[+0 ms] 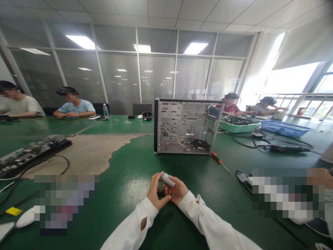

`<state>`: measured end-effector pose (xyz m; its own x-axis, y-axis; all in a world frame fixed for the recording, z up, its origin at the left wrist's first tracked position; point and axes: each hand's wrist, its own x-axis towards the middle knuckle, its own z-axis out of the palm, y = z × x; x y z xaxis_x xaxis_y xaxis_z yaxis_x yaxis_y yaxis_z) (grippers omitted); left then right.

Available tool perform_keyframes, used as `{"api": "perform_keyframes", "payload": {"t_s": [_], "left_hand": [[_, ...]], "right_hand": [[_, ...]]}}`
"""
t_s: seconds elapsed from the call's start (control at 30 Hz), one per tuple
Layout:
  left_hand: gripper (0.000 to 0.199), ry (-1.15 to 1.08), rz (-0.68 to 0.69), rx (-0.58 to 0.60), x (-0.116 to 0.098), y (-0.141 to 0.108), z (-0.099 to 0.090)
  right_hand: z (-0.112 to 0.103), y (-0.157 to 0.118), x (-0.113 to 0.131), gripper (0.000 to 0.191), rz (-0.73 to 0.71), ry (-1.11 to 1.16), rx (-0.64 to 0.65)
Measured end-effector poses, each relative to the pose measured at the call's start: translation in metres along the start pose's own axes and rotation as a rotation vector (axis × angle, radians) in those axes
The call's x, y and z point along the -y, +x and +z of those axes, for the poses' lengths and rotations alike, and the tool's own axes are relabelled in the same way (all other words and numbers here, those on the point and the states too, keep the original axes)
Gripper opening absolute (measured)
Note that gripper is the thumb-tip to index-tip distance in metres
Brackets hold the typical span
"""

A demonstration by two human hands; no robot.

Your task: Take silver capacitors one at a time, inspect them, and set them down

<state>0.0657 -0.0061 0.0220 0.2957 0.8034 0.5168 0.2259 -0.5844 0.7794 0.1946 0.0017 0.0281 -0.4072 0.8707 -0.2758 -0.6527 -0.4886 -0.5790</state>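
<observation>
A small silvery-grey cylinder (168, 180) is held above the green table (132, 163), tilted down to the right. My left hand (155, 194) has its fingertips on the cylinder's upper left end, its thumb reaching toward the other hand. My right hand (179, 191) is closed round the lower right part of the cylinder. Beyond both hands stands an open computer case (186, 126), with loose cables and a black fan inside. On the table by the case's right corner lies a red and black screwdriver (220, 162).
Green basket (240, 128) and blue basket (284, 129) stand at the back right, with black cables near them. Electronic parts (33, 152) lie at the left. A white mouse (25, 217) is at the lower left. Several people sit round the table.
</observation>
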Motion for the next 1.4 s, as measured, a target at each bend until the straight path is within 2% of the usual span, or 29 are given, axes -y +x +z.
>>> {"api": "perform_keyframes", "payload": {"t_s": [0.13, 0.27, 0.43, 0.6, 0.7, 0.87, 0.97, 1.1, 1.23, 1.3, 1.4], "left_hand": [[0.068, 0.053, -0.015, -0.038, -0.001, 0.001, -0.001], [0.071, 0.082, -0.029, -0.050, 0.002, 0.000, 0.000], [0.071, 0.100, -0.030, -0.081, 0.006, -0.001, 0.001], [0.063, 0.059, -0.065, -0.102, 0.010, -0.001, 0.002], [0.058, -0.023, -0.119, -0.087, 0.016, 0.000, 0.002], [0.062, -0.323, -0.288, -0.038, 0.034, 0.003, 0.002], [0.065, -0.424, -0.322, -0.024, 0.039, 0.004, 0.001], [0.066, -0.443, -0.330, -0.004, 0.037, 0.005, -0.002], [0.068, -0.403, -0.309, 0.065, 0.028, 0.006, -0.006], [0.068, -0.377, -0.269, 0.079, 0.024, 0.006, -0.008], [0.071, -0.311, -0.180, 0.088, 0.016, 0.005, -0.010]], "right_hand": [[0.006, -0.003, 0.000, 0.032, 0.086, -0.044, 0.026], [0.009, -0.006, 0.000, 0.036, 0.144, -0.075, 0.069], [0.009, -0.009, 0.001, 0.038, 0.137, -0.134, 0.096], [0.009, -0.011, 0.000, 0.038, 0.097, -0.198, 0.086], [0.009, -0.011, 0.000, 0.037, 0.108, -0.205, 0.096], [0.007, -0.009, -0.001, 0.034, 0.143, -0.105, 0.156], [0.004, -0.007, -0.002, 0.035, 0.149, -0.083, 0.172], [0.004, -0.008, -0.002, 0.034, 0.145, -0.084, 0.151], [0.007, -0.008, -0.004, 0.025, 0.073, -0.128, 0.091], [0.007, -0.006, -0.008, 0.023, -0.027, -0.184, 0.076], [0.006, -0.003, -0.014, 0.025, -0.252, -0.304, 0.072]]}}
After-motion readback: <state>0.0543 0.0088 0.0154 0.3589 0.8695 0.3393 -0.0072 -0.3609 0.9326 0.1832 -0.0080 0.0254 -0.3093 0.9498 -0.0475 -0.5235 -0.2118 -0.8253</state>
